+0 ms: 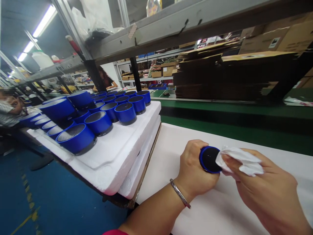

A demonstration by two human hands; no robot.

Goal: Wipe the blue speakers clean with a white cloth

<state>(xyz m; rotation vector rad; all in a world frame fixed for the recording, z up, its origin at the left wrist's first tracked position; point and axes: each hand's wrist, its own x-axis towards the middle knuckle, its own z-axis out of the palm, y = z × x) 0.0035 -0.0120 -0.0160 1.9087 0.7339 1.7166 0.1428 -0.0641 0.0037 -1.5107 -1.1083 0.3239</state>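
Observation:
My left hand [197, 171] is wrapped round a small blue cylindrical speaker [209, 159], its black end turned up toward me. A crumpled white cloth [241, 160], perhaps tissue, is pinched in my right hand [266, 186] and touches the right edge of the speaker. Both hands are above a white work surface [168, 140]. To the left, several more blue speakers [126, 112] stand in rows on a white foam tray [127, 143], some of them stacked on others. The lower part of the held speaker is hidden by my left hand.
Under the top foam tray lies another foam tray [132, 187]. Beyond the white surface runs a green bench [220, 119] with stacked flat cardboard [220, 76]. A metal shelf beam [151, 34] crosses overhead. Two people sit farther back on the left.

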